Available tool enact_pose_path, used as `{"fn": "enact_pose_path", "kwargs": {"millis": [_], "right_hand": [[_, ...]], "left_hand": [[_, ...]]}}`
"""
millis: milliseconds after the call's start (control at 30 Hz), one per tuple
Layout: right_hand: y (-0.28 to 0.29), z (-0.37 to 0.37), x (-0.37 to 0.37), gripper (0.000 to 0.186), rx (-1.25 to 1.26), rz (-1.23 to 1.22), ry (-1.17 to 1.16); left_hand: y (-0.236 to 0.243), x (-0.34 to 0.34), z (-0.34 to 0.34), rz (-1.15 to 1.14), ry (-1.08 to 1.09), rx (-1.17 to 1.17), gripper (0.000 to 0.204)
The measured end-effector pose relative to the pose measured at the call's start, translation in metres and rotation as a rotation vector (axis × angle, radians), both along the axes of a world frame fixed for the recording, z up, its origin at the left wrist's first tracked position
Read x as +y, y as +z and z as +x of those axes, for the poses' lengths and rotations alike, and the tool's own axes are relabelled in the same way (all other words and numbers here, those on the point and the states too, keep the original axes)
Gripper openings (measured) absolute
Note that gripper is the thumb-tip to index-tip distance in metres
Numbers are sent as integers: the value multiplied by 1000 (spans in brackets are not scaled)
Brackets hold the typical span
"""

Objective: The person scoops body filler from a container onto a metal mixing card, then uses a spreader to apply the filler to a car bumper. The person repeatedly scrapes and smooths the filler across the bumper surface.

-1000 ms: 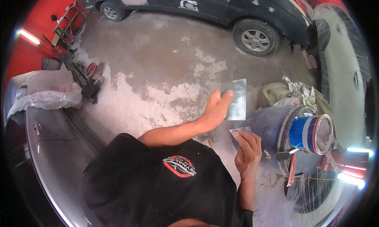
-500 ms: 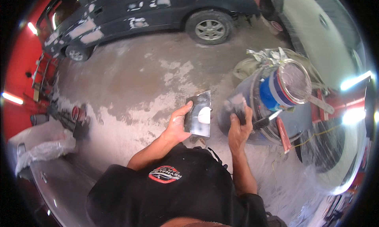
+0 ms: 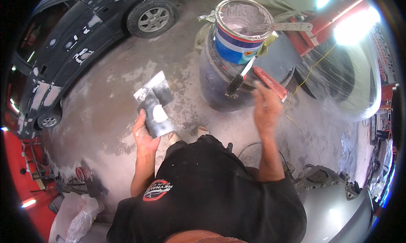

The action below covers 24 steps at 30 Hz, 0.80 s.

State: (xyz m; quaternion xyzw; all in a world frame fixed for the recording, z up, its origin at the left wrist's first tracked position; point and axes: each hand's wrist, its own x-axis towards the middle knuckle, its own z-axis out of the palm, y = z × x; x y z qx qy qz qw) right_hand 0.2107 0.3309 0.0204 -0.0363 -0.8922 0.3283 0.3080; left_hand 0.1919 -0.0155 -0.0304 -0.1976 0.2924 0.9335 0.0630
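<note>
Left hand (image 3: 144,138): clamped on the lower edge of a flat metal spreader plate, thumb on its face, fingers behind.
Metal spreader plate (image 3: 154,103): held up in front of the chest, tilted, smeared grey, with a pale dab of filler (image 3: 160,114) near its lower half.
Right hand (image 3: 266,110): raised and open-looking, back toward the camera, fingers loosely together; blurred, so whether anything sits in it cannot be told.
Red-handled tool (image 3: 270,83): just beyond the right fingertips, lying on the edge of the drum; touching the hand or not, cannot tell.
Brush (image 3: 237,81): dark bristles down, leaning against the paint can and hanging over the drum's side.
Paint can (image 3: 237,44): open, blue, white and red band, standing on the drum, pale filler inside.
Putty knife (image 3: 275,27): laid across the can's rim, handle to the right.
Dark drum (image 3: 211,82): on the concrete floor (image 3: 105,112), ahead of the right hand.
Dark car (image 3: 80,36): upper left, patched with pale filler spots, well apart from the hands.
Grey body panel (image 3: 334,205): lower right, beside the right elbow.
</note>
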Motion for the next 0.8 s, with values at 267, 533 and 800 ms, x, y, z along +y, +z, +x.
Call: {"fn": "enact_pose_path", "kwargs": {"millis": [267, 533, 800], "right_hand": [[-36, 22, 92, 33, -531, 41, -272], [-110, -3, 63, 50, -118, -1165, -482], [-126, -7, 94, 45, 135, -1248, -426]], "left_hand": [[-15, -21, 6, -74, 64, -70, 32], [-37, -29, 13, -40, 116, -121, 34], [7, -10, 13, 68, -51, -65, 29]]}}
